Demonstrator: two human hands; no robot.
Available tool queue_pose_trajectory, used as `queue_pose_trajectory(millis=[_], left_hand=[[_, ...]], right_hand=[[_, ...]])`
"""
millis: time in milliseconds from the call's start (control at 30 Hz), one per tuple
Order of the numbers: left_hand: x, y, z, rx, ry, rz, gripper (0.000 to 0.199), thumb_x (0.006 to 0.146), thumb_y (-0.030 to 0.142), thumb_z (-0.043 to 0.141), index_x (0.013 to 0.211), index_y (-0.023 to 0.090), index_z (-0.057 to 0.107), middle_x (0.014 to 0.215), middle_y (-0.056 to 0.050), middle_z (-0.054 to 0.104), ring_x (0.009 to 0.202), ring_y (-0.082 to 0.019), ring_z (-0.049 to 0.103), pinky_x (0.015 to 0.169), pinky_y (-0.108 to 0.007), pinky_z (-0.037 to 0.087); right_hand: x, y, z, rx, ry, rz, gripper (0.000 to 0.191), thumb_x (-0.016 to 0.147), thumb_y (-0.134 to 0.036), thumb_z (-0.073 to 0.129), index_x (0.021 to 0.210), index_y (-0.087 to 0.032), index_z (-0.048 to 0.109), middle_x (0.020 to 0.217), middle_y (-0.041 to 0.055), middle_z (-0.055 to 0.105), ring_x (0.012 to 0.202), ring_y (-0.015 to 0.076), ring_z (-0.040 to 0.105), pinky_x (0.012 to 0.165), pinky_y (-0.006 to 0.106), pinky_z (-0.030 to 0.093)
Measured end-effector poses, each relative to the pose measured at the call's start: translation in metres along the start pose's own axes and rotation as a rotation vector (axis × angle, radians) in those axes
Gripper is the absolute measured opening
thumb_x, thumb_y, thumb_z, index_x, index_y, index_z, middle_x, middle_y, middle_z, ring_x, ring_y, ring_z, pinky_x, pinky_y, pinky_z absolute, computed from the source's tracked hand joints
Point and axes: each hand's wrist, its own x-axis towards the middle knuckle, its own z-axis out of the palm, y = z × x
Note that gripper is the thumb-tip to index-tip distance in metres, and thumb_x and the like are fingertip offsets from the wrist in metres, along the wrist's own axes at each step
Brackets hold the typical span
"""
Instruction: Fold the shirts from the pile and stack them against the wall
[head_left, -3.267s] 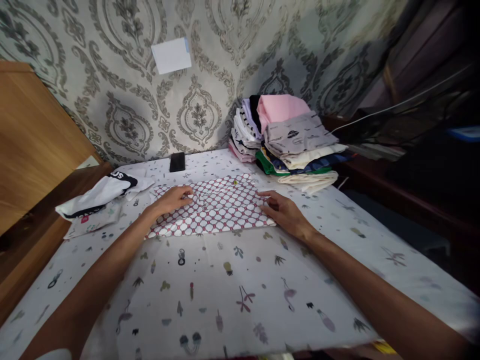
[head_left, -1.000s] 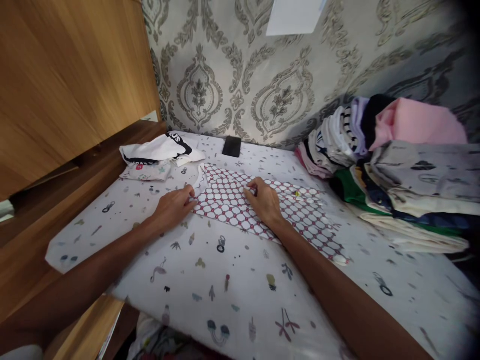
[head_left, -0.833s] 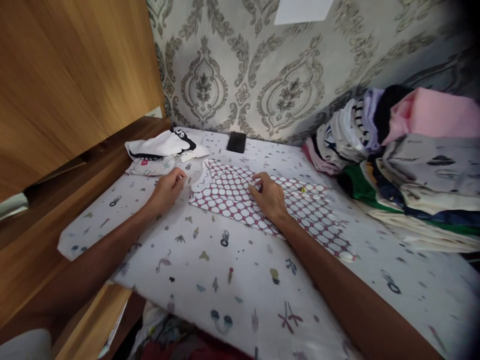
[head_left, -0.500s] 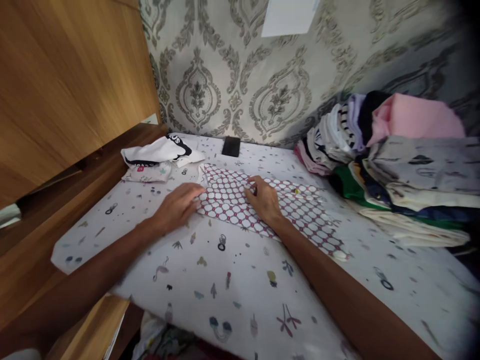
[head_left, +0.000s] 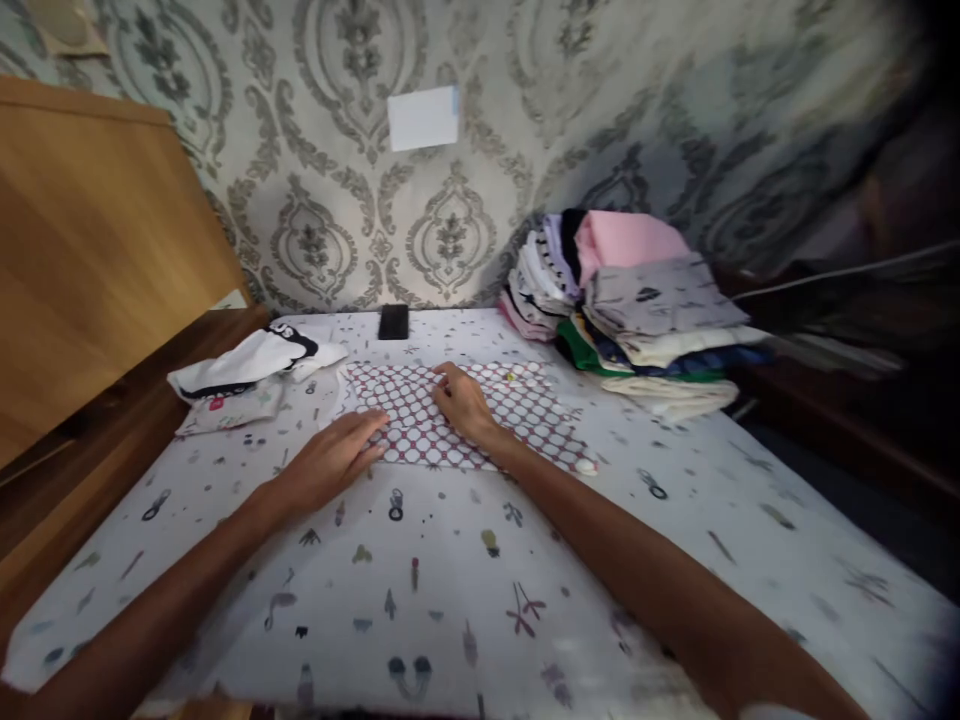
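A piece of folded clothing point(head_left: 409, 405), white with a red and dark lattice print, lies flat on the patterned sheet point(head_left: 420, 620). My left hand point(head_left: 341, 455) rests at its near left edge, fingers stretched out over the cloth. On the middle of the garment lies my right hand point(head_left: 461, 405), its fingers bent and thumb and forefinger apart. No fabric is visibly gripped in either hand. Part of the print is hidden under the right hand and wrist.
White clothing with black print point(head_left: 251, 362) lies at the left on a folded floral piece point(head_left: 244, 405). A dark phone-like object point(head_left: 394, 322) sits near the wall. At the right stand stacks of folded clothes point(head_left: 652, 300). A wooden cabinet point(head_left: 97, 230) borders the left.
The camera view has turned right and tilted up, so everything appears shifted left. The left hand's fingers are flatter and lower on the garment's edge. The right hand stays on its middle.
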Motion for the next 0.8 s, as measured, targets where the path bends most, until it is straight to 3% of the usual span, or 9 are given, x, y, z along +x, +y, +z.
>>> queue_pose_trajectory(millis=[167, 300, 500, 667, 800], left_hand=[[0.061, 0.018, 0.009, 0.019, -0.102, 0.123, 0.058, 0.103, 0.051, 0.029, 0.150, 0.020, 0.043, 0.157, -0.009, 0.046, 0.143, -0.026, 0.045, 0.118, -0.040, 0.037], [0.092, 0.012, 0.036, 0.086, -0.138, 0.114, 0.065, 0.102, 0.056, 0.026, 0.152, 0.016, 0.039, 0.162, -0.014, 0.037, 0.150, -0.028, 0.035, 0.123, -0.048, 0.027], [0.096, -0.003, 0.052, 0.135, -0.133, 0.098, 0.071, 0.101, 0.061, 0.023, 0.156, 0.018, 0.033, 0.166, -0.011, 0.029, 0.154, -0.027, 0.025, 0.124, -0.051, 0.022], [0.096, 0.000, 0.049, 0.119, -0.090, 0.107, 0.069, 0.100, 0.061, 0.028, 0.153, 0.017, 0.039, 0.162, -0.013, 0.036, 0.150, -0.029, 0.033, 0.122, -0.053, 0.027], [0.107, 0.022, 0.046, 0.038, 0.042, 0.196, 0.054, 0.101, 0.054, 0.033, 0.139, 0.020, 0.052, 0.148, -0.013, 0.055, 0.137, -0.029, 0.049, 0.115, -0.048, 0.039]], right_hand=[[-0.017, 0.014, -0.041, -0.049, 0.072, -0.020, 0.033, 0.091, -0.014, 0.045, 0.119, -0.016, 0.061, 0.108, 0.0109, 0.069, 0.091, 0.0207, 0.064, 0.084, 0.033, 0.050], [-0.064, 0.046, -0.084, -0.103, 0.118, 0.009, 0.032, 0.090, -0.017, 0.047, 0.118, -0.016, 0.062, 0.114, 0.0116, 0.068, 0.087, 0.0202, 0.065, 0.082, 0.034, 0.050], [-0.126, 0.087, -0.130, -0.162, 0.174, 0.197, 0.027, 0.092, -0.023, 0.048, 0.112, -0.019, 0.065, 0.104, 0.0090, 0.070, 0.088, 0.0208, 0.065, 0.080, 0.033, 0.050], [-0.127, 0.088, -0.145, -0.167, 0.053, 0.326, 0.026, 0.098, -0.027, 0.044, 0.100, -0.019, 0.069, 0.104, 0.0089, 0.071, 0.096, 0.0214, 0.064, 0.085, 0.032, 0.046], [-0.124, 0.083, -0.143, -0.152, 0.010, 0.374, 0.020, 0.090, -0.035, 0.061, 0.100, -0.020, 0.069, 0.102, 0.0067, 0.069, 0.092, 0.0206, 0.062, 0.082, 0.031, 0.045]])
